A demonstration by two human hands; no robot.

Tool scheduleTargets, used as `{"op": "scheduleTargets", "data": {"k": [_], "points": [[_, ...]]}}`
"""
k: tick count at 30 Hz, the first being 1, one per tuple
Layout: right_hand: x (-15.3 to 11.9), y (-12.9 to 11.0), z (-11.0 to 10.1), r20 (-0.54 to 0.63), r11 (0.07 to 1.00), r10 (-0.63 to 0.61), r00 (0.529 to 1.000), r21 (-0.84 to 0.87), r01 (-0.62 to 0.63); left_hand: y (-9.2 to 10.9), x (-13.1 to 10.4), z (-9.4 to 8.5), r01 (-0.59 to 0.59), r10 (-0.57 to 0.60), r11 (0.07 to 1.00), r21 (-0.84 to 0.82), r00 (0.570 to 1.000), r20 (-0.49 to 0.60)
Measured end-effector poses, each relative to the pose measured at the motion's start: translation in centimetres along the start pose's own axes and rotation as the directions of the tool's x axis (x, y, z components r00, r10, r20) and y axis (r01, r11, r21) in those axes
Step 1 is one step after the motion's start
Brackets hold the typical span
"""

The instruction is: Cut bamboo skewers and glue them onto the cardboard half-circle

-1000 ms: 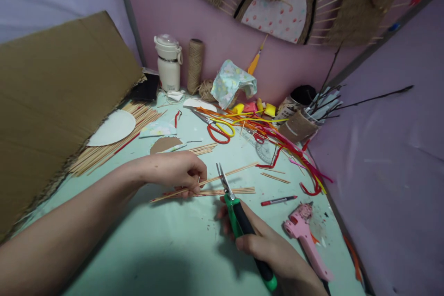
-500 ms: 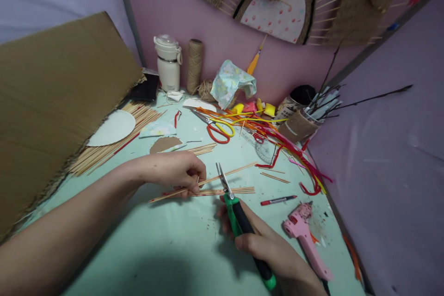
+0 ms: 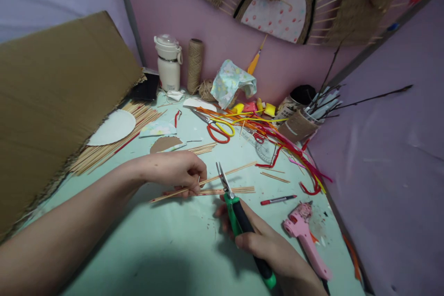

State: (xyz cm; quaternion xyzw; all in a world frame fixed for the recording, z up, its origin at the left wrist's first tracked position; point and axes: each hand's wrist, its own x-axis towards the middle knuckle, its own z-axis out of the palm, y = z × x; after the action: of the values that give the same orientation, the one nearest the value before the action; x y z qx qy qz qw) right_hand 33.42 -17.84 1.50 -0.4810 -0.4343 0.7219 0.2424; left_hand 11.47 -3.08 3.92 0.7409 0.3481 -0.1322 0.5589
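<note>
Nearest to my viewpoint, I have the right hand point(image 3: 267, 246) wrapped around the handles of the green-and-black cutters point(image 3: 245, 222), with the blades pointing away from me and leaning a little left; they stand slightly parted, in a narrow V. A little farther out and to the left, I have the left hand point(image 3: 178, 171) with thumb and fingertips pinched on a thin wooden stick point(image 3: 239, 169), and I can't make out how the hidden fingers sit. I judge that everything hangs on one crossing: the stick's long axis runs from lower left up to the right, so it meets the blades almost squarely, seemingly between them, at a reddish mark. From the left-hand pinch the blades are just beside, to the right, and the stick's free end reaches past them. Left is the nearer hand, since it touches the stick; right reaches it only through the tool. Just on my side of that stick, a small row of sticks point(image 3: 246, 190) lies on the table point(image 3: 149, 245), passing behind the cutters' joint from where I look. I can't tell whether the left fingers rest on that row. Beyond the free end I see short cut pieces point(image 3: 275, 177), then the protractor point(image 3: 265, 152), and farther off, red-and-yellow-handled scissors point(image 3: 218, 133).
</note>
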Motion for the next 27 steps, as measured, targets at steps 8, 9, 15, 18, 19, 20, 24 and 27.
{"op": "scheduleTargets", "data": {"k": [8, 9, 15, 18, 19, 20, 24, 27], "points": [[0.08, 0.13, 0.02, -0.011, 1.000, -0.008, 1.000, -0.011, 0.008, 0.01, 0.04, -0.17, 0.004, -0.004, 1.000, 0.031, 1.000, 0.006], [0.08, 0.13, 0.02, -0.013, 1.000, -0.009, 1.000, -0.011, 0.009, -0.02, 0.04, -0.17, 0.001, -0.002, 0.999, 0.033, 1.000, 0.006], [0.02, 0.07, 0.05, -0.017, 1.000, -0.005, 1.000, -0.004, 0.005, -0.10, -0.07, -0.09, -0.004, 0.004, 0.999, 0.044, 1.000, 0.003], [0.04, 0.02, 0.09, -0.026, 1.000, -0.003, 1.000, -0.015, 0.003, -0.19, -0.03, -0.02, -0.007, 0.006, 0.999, 0.042, 1.000, 0.003], [0.05, 0.02, 0.10, -0.032, 1.000, -0.007, 0.999, -0.022, 0.006, -0.23, 0.01, 0.01, -0.006, 0.006, 0.999, 0.039, 1.000, 0.005], [0.06, 0.04, 0.10, -0.038, 1.000, -0.011, 0.999, -0.030, 0.010, -0.28, 0.06, 0.04, -0.004, 0.004, 0.999, 0.033, 1.000, 0.010], [0.06, 0.45, 0.00, -0.058, 0.998, -0.029, 0.998, -0.058, 0.026, -0.33, 0.22, 0.17, -0.002, 0.002, 1.000, 0.006, 1.000, 0.022], [-0.05, 0.90, -0.06, -0.084, 0.996, -0.048, 0.995, -0.077, 0.042, -0.10, 0.12, 0.22, 0.011, -0.011, 1.000, 0.006, 1.000, 0.015]]}}
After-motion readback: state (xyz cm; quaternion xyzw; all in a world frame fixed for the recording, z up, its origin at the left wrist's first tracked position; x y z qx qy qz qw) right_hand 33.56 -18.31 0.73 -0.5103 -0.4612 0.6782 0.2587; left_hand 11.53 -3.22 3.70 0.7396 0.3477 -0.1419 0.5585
